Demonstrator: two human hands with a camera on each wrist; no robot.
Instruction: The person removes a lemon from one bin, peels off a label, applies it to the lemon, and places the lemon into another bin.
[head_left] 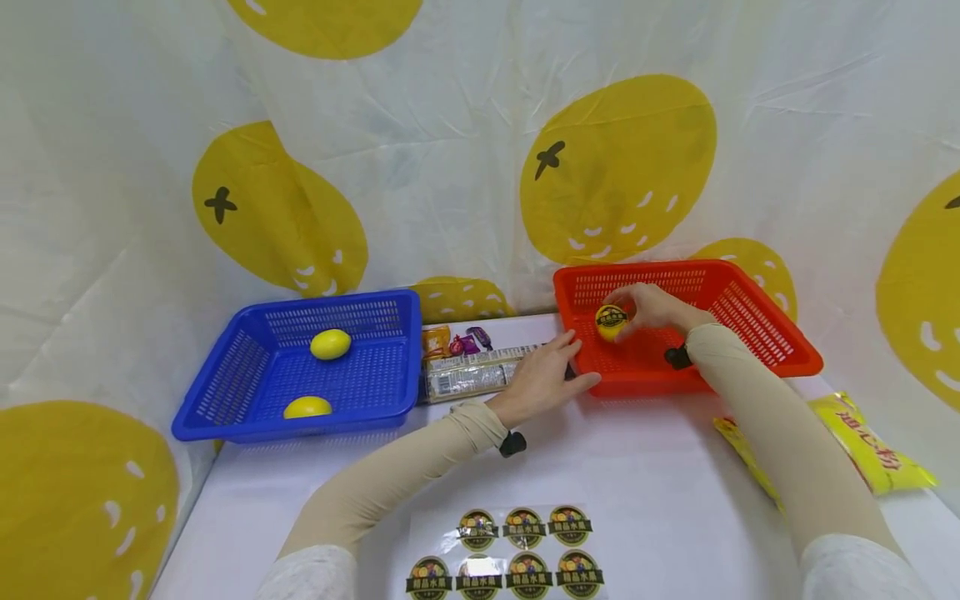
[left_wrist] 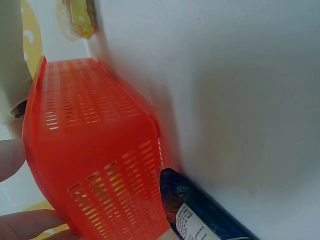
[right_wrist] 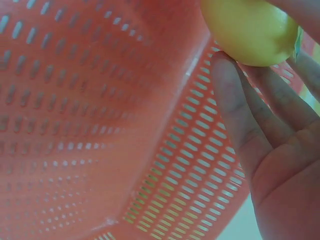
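Observation:
Inside the red basket point(head_left: 607, 385), my right hand point(head_left: 654, 307) holds a yellow lemon point(head_left: 606, 330) near the left end. A round black-and-gold sticker point(head_left: 611, 317) shows on the lemon's upper side. In the right wrist view the lemon point(right_wrist: 250, 32) sits between the thumb and fingers. My left hand point(head_left: 542, 377) is at the basket's left corner, its fingers spread and fingertips at the rim. The left wrist view shows its thumb and fingers beside the rim of the basket point(left_wrist: 90, 150).
A blue basket point(head_left: 408, 350) with two lemons point(head_left: 330, 344) stands at the left. Between the baskets lie a long clear-and-printed packet point(head_left: 468, 375) and several small wrapped items point(head_left: 468, 342). A sticker sheet point(head_left: 442, 533) lies in front; a yellow bag point(head_left: 870, 442) lies at the right.

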